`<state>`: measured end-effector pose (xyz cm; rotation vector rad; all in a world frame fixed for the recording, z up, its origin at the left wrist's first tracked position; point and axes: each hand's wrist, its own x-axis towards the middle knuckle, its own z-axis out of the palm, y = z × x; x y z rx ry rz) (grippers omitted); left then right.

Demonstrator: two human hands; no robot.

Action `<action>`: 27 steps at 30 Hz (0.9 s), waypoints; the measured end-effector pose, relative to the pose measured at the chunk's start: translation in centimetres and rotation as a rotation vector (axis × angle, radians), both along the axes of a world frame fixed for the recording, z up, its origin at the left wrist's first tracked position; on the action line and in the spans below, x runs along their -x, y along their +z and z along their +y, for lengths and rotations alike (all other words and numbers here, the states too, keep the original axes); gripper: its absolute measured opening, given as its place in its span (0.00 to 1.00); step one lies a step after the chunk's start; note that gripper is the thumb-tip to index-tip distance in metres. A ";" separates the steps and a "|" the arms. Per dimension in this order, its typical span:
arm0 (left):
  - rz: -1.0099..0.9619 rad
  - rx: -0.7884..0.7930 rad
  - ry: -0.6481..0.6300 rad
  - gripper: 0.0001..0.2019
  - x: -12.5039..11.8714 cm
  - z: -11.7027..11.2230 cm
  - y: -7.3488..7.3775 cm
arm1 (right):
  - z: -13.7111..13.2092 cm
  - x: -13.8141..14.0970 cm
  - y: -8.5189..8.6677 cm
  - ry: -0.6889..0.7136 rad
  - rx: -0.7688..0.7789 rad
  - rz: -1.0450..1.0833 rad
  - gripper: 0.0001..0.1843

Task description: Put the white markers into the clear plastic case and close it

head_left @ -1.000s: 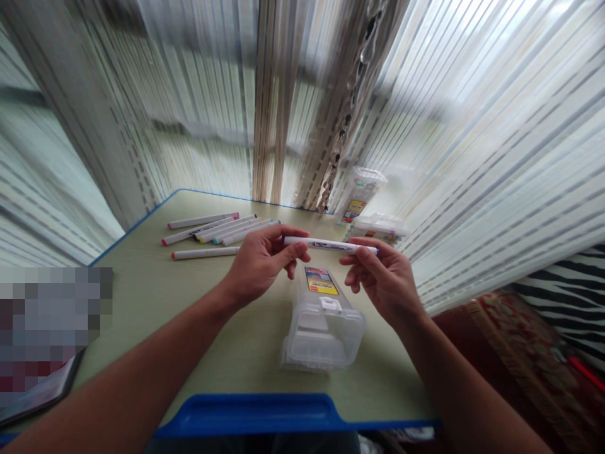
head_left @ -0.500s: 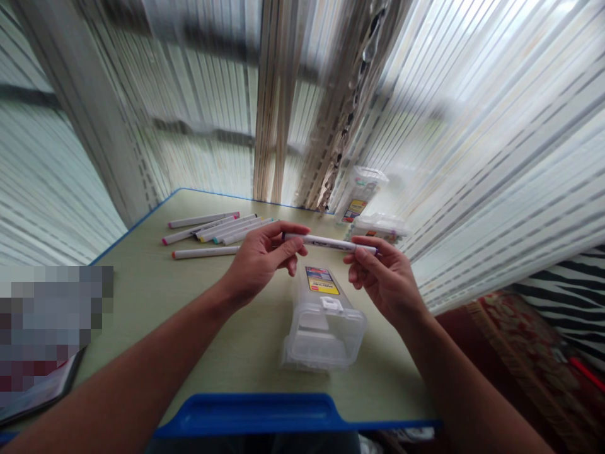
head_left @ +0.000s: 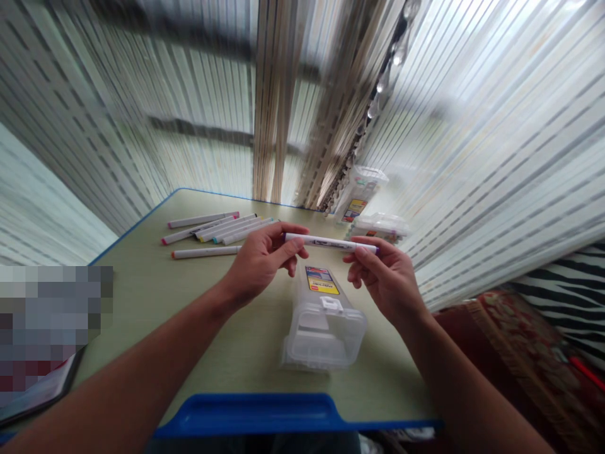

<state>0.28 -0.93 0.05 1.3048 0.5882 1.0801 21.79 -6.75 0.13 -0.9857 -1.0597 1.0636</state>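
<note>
A white marker (head_left: pixel 326 242) with purple ends is held level between my two hands, above the table. My left hand (head_left: pixel 267 255) pinches its left end between thumb and fingers. At the other end, my right hand (head_left: pixel 385 271) grips it the same way. Below the marker a clear plastic case (head_left: pixel 326 334) with a yellow and red label lies on the table, its latch side toward me. Several white markers (head_left: pixel 220 228) with coloured tips lie to the left of my left hand, and an orange-tipped marker (head_left: pixel 205 253) lies apart, its right end hidden behind that hand.
Two more clear cases, an upright one (head_left: pixel 362 192) and a lying one (head_left: pixel 380 226), are at the table's back right. The light green table (head_left: pixel 142 302) has a blue rim (head_left: pixel 255 410). A string curtain (head_left: pixel 203 94) hangs behind. A dark-edged flat object, partly pixelated, lies at left.
The curtain and its bead string have swayed. Both hands and the marker between them look almost unmoved.
</note>
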 end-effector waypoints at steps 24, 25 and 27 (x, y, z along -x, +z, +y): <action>0.014 -0.006 -0.002 0.15 0.1 0.1 0.0 | -0.1 0.1 0.3 -0.009 0.019 0.005 0.12; 0.014 -0.007 -0.002 0.15 0.1 0.0 0.0 | -0.1 0.1 0.2 -0.008 0.017 0.006 0.12; 0.018 -0.009 -0.002 0.14 0.1 0.0 0.1 | -0.1 0.1 0.2 -0.003 0.012 0.008 0.12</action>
